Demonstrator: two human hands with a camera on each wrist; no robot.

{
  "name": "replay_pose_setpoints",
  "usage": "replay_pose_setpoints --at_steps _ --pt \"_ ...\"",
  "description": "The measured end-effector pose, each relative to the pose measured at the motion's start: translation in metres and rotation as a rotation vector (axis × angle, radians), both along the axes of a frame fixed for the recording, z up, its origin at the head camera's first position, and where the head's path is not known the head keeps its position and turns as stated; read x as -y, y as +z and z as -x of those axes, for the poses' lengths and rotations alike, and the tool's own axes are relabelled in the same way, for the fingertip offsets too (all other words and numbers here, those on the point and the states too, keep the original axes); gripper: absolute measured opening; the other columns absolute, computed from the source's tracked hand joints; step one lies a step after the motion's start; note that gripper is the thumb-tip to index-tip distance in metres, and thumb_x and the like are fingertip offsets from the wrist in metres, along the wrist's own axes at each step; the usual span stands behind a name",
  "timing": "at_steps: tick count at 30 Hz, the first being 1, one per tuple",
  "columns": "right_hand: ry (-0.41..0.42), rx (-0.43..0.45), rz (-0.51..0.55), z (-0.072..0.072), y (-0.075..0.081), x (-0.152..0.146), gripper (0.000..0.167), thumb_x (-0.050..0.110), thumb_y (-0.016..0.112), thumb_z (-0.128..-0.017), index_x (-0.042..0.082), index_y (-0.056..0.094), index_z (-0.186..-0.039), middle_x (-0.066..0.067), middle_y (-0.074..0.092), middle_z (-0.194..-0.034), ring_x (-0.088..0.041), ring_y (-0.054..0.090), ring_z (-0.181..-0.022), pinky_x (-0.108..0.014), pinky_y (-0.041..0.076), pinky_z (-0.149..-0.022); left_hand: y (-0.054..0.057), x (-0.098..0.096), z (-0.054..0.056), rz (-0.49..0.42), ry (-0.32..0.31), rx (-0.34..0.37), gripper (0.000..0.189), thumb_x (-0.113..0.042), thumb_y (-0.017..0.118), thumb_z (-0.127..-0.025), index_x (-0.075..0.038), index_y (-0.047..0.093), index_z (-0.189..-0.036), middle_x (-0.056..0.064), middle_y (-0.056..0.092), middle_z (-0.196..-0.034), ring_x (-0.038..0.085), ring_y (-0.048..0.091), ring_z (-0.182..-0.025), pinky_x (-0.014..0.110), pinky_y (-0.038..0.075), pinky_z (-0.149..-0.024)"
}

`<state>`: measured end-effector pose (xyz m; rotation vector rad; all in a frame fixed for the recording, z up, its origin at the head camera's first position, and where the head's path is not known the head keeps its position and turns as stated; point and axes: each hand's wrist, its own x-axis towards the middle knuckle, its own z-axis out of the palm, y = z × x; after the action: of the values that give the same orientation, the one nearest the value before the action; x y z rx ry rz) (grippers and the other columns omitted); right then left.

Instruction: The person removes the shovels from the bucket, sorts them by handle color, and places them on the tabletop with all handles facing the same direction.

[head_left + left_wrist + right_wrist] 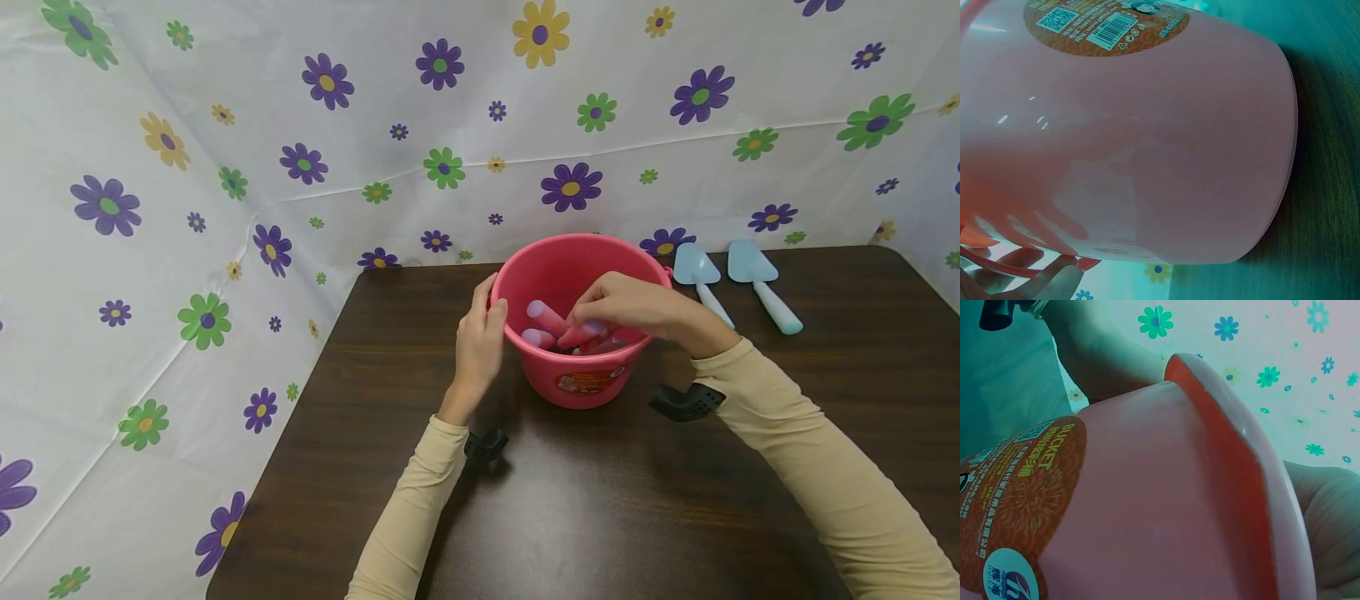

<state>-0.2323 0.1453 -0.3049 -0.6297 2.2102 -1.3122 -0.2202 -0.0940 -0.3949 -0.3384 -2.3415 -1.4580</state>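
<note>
A pink bucket with an orange label stands on the dark table. My left hand grips its left rim, thumb over the edge. In the left wrist view, the left fingers lie along the bucket's outside, by its handle. Inside the bucket lie several pink cylinders with lilac ends. My right hand reaches over the right rim with bent fingers and pinches one of these cylinders. Its fingertips are partly hidden. From the right wrist, the bucket wall hides the fingers, leaving the palm showing.
Two light blue hand trowels, a left one and a right one, lie right of the bucket near the table's back edge. A white flowered sheet hangs behind and left of the wooden table.
</note>
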Motion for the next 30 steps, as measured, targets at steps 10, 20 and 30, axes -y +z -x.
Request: replay_pose_setpoints --at_steps 10,20,30 --pt "-0.029 0.004 0.051 0.0004 -0.0017 -0.0025 0.032 0.017 0.066 -0.094 -0.008 0.076 -0.113 -0.014 0.078 -0.097 -0.026 0.074 -0.082 -0.032 0.060 -0.073 0.0003 -0.0003 -0.0003 0.000 -0.003 0.004 0.051 -0.029 0.049 -0.104 -0.013 0.046 -0.152 0.010 0.066 -0.137 0.027 0.069 -0.108 0.043 0.060 -0.089" --pt "-0.038 0.007 0.060 -0.0012 -0.0014 -0.0023 0.031 0.019 0.069 -0.094 -0.006 0.077 -0.111 -0.013 0.078 -0.095 -0.027 0.069 -0.075 -0.032 0.060 -0.070 0.0002 0.0005 0.0001 0.007 0.001 -0.019 0.053 -0.035 0.047 -0.104 -0.011 0.048 -0.151 0.013 0.070 -0.126 0.029 0.070 -0.095 0.043 0.061 -0.079" --pt "0.054 0.063 0.033 0.0029 -0.0030 -0.0004 0.034 0.015 0.064 -0.096 -0.010 0.072 -0.119 -0.015 0.077 -0.099 -0.031 0.076 -0.089 -0.039 0.062 -0.082 0.0004 0.0004 -0.0005 -0.001 -0.004 -0.015 0.050 -0.027 0.050 -0.104 -0.011 0.048 -0.151 0.012 0.068 -0.133 0.029 0.071 -0.103 0.043 0.061 -0.086"
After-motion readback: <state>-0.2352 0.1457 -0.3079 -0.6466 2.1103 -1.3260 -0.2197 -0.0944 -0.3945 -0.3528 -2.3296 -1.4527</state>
